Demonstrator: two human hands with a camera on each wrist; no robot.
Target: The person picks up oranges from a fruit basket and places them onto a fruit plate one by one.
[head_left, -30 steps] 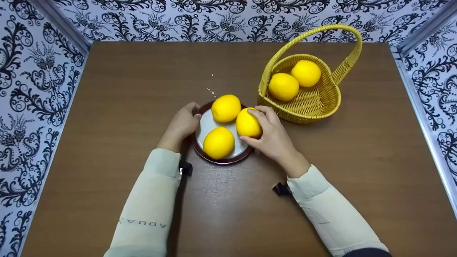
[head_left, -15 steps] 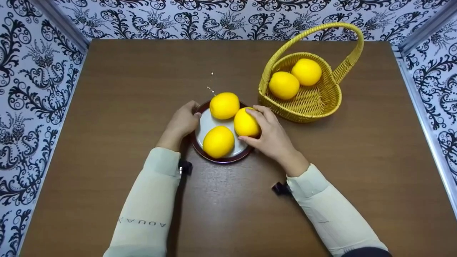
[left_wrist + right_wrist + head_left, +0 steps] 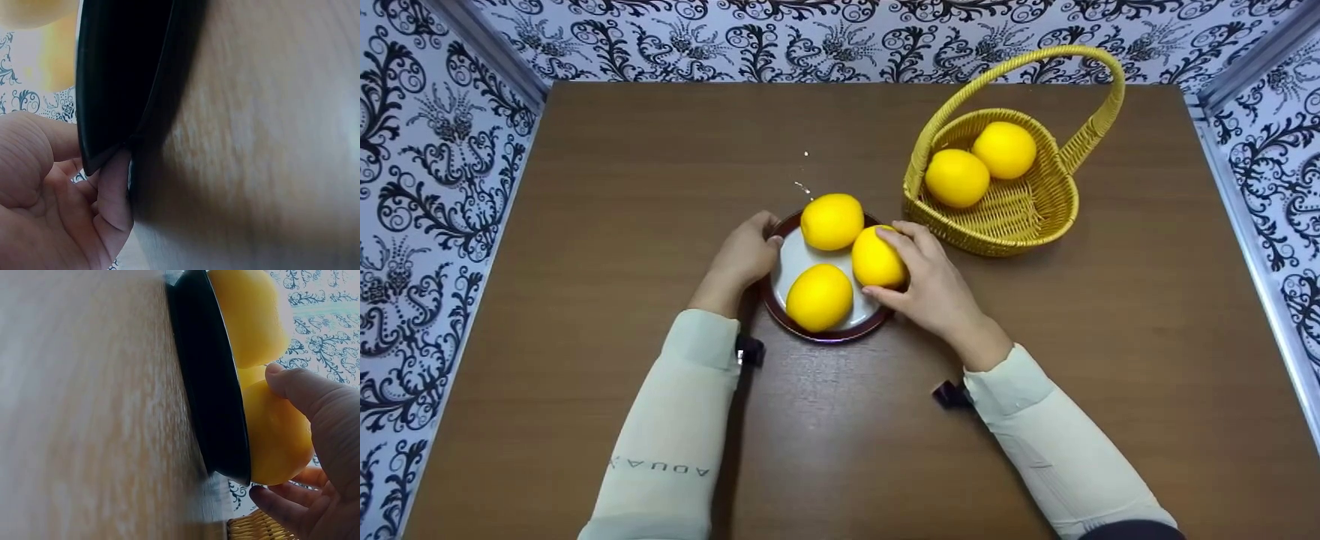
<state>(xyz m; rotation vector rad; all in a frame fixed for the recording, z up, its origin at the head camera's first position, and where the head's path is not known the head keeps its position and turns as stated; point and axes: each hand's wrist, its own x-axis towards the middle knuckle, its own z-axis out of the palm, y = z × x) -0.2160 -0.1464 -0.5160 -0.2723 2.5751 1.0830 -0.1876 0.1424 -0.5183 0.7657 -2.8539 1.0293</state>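
A round plate (image 3: 860, 328), white inside with a dark brown rim, rests on the table with three yellow lemons on it. My left hand (image 3: 744, 259) grips the plate's left rim; the left wrist view shows its thumb at the rim and a finger at the underside. The right hand (image 3: 934, 289) holds the right-hand lemon (image 3: 877, 259), thumb on the near side and fingers over the far side. Beside it on the plate sit the back lemon (image 3: 832, 221) and the front lemon (image 3: 819, 298). The right wrist view shows the held lemon (image 3: 278, 436) against the plate's edge.
A yellow wicker basket (image 3: 997, 246) with a tall handle stands at the back right, close to the right hand. Inside lie two more lemons (image 3: 958, 178). Patterned panels (image 3: 840, 45) border the brown table (image 3: 660, 150) at the back and sides.
The right-hand lemon has shifted slightly left on the plate with the right hand, and the back lemon has nudged left a little. The left hand keeps its hold on the rim.
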